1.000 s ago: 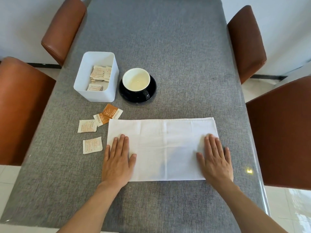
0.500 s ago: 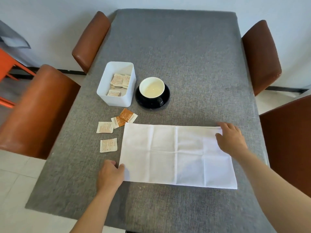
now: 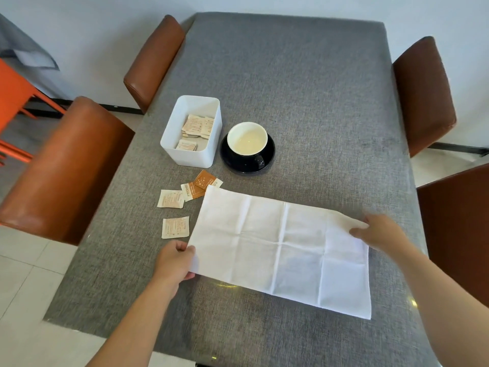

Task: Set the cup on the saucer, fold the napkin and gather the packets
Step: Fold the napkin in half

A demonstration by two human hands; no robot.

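Grey table (image 3: 304,83) – left hand (image 3: 173,262) and right hand (image 3: 381,231) fingers pinch napkin (image 3: 280,247) edges; loose packets (image 3: 174,207) beside it, white bin (image 3: 191,129) and cup (image 3: 247,139) on saucer (image 3: 247,165) behind.

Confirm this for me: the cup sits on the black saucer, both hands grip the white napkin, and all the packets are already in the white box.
Wrong about the packets. In the head view, four packets lie loose on the grey table, beside the white box, which holds only some. The rest holds: cup on black saucer, left hand and right hand gripping the white napkin.
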